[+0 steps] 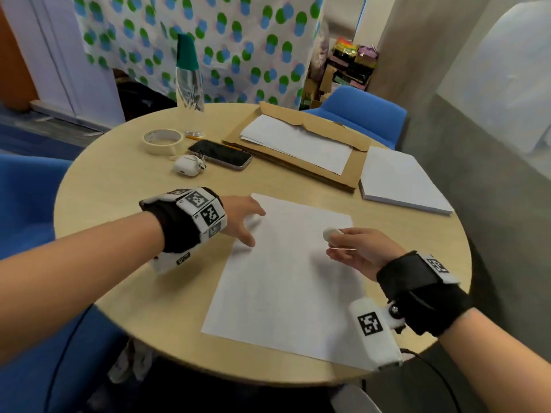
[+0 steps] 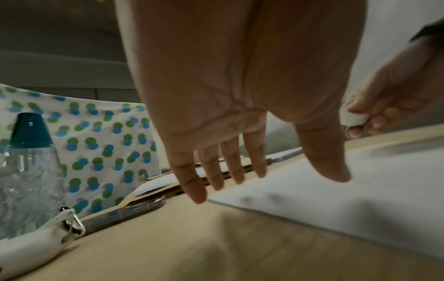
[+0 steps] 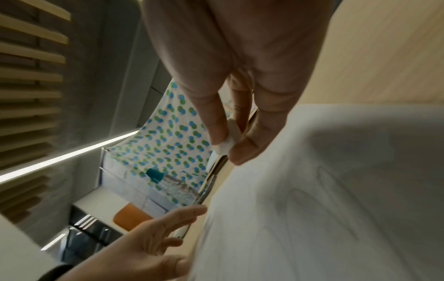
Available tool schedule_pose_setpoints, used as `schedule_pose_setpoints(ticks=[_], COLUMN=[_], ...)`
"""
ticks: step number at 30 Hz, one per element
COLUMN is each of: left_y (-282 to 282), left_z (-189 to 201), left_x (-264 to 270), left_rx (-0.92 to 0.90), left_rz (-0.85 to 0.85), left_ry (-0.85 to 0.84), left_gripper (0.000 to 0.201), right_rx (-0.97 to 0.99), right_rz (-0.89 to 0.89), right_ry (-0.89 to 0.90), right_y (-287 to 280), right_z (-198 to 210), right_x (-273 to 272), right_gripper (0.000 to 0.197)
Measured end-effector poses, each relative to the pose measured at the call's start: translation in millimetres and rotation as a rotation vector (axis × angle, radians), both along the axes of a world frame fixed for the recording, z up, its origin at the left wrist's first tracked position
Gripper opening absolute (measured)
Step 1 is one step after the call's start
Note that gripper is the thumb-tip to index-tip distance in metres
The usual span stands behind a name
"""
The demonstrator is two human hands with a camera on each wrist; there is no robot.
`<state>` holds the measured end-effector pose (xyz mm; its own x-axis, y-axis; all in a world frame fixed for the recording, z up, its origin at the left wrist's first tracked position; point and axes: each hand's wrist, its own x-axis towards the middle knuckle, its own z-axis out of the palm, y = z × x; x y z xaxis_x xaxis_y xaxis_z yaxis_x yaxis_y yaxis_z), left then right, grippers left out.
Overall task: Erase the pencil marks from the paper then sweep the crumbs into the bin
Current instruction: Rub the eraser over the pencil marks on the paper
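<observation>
A white sheet of paper (image 1: 286,278) lies on the round wooden table (image 1: 119,186). Faint pencil lines (image 3: 319,190) show on the paper (image 3: 336,209) in the right wrist view. My right hand (image 1: 354,248) hovers over the sheet's right side and pinches a small white eraser (image 1: 331,233) between thumb and fingers; the eraser (image 3: 227,144) (image 2: 353,118) shows in both wrist views too. My left hand (image 1: 247,219) is spread flat, fingers straight, just above the paper's upper left corner (image 2: 240,197). No bin is in view.
Behind the paper lie a phone (image 1: 220,154), a white earbud case (image 1: 187,166), a tape roll (image 1: 162,140), a plastic bottle with a green cap (image 1: 188,76), an open cardboard folder with sheets (image 1: 298,144) and a paper stack (image 1: 399,180). Blue chairs (image 1: 360,111) surround the table.
</observation>
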<state>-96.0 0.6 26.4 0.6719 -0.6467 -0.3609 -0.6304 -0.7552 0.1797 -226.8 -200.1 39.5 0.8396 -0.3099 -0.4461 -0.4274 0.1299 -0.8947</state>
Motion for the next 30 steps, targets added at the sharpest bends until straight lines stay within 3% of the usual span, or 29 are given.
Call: schedule_pose_setpoints(ticks=[4,12,17,24,30], left_y=[-13.8,-10.5,-8.9,-17.1,-16.3], left_z=[-2.4,-10.9,-18.1,-18.0,-23.3], left_x=[2.0,5.4,13.2,13.3,7.4], left_rx=[0.042,0.108,0.132,0.131,0.198], left_rz=[-0.041,-0.125,-0.187,-0.239,-0.274], left_ry=[0.032,0.162,0.214,0.264,0.153], left_gripper=[0.095,0.114,0.113,0.132,0.138], right_rx=[-0.023,0.004,-0.157,-0.420,-0.589], right_rz=[0.028,0.187,0.273,0.428,0.596], right_ry=[0.110,0.187,0.150,0.146,0.176], right_y=[8.4,20.2,12.4,21.0,40.6], right_z=[-5.1,-11.6,-2.9,-7.5,-20.5], right_x=[-1.3,-13.4,22.3,88.3,67.6], right_gripper=[0.002,0.004,0.011,0.020,0.013])
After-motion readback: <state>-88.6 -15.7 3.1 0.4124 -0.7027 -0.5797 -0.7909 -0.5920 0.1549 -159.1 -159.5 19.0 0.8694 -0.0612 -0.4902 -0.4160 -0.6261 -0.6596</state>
